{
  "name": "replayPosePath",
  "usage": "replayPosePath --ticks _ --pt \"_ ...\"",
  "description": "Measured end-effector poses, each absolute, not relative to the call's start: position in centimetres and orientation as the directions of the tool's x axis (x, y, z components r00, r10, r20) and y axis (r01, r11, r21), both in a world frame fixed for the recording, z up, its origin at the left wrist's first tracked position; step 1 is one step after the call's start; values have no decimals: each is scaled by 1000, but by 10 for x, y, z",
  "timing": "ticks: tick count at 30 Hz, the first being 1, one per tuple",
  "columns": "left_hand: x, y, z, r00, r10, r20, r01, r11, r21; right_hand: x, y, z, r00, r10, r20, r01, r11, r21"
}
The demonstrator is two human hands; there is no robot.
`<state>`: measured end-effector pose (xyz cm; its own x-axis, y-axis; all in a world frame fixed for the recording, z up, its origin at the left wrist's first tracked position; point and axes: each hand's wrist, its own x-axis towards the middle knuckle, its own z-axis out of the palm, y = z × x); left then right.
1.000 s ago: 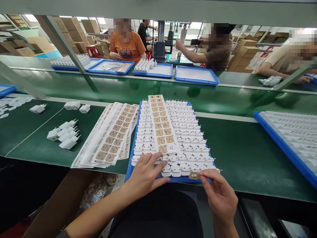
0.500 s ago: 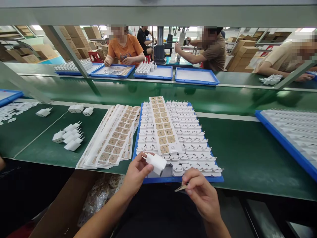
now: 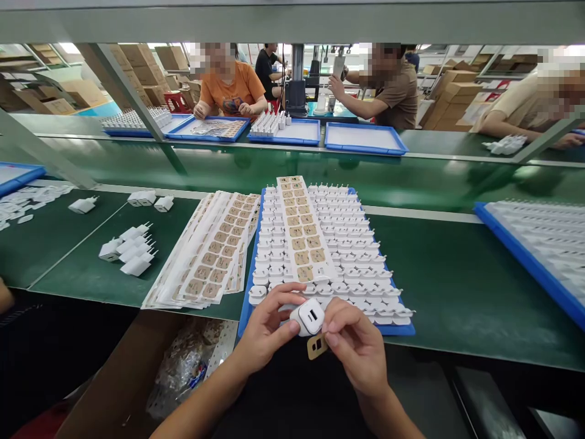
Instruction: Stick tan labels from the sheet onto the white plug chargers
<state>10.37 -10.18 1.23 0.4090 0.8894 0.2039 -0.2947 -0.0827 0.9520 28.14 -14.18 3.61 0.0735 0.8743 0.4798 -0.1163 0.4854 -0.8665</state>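
A white USB charger plug (image 3: 307, 318) is gripped by my left hand (image 3: 269, 329), its face with the dark port turned up toward me. Between the thumb and fingers of my right hand (image 3: 356, 341) is a small tan sticker (image 3: 316, 346) with cut-out holes, just below the plug. Whether sticker and plug touch, I cannot tell. Beyond my hands lies a blue tray (image 3: 409, 330) filled with rows of white charger plugs (image 3: 351, 238), pins up. Across these plugs rests a sheet of tan stickers (image 3: 299, 228).
Left of the tray is a fanned stack of sticker sheets (image 3: 208, 256). Loose plugs (image 3: 136, 247) sit farther left. Another blue tray of plugs (image 3: 539, 262) stands at the right. A metal post (image 3: 123, 91) slants up at left; co-workers sit across the green line.
My left hand has turned the plug so its port face shows and moved it slightly right and down. My right hand has brought the sticker left, close to the plug.
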Motion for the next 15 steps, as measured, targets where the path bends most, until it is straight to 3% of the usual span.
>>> replayPosePath --ticks 5,10,15 --pt "104 -108 8 413 851 324 8 -359 933 279 -145 34 78 897 434 -172 441 -881" --pt "106 -106 5 422 832 359 66 -424 903 275 -148 31 31 919 394 -273 387 -881" --pt "102 -102 15 382 795 471 84 -537 839 276 -149 33 38 938 345 -220 344 -913"
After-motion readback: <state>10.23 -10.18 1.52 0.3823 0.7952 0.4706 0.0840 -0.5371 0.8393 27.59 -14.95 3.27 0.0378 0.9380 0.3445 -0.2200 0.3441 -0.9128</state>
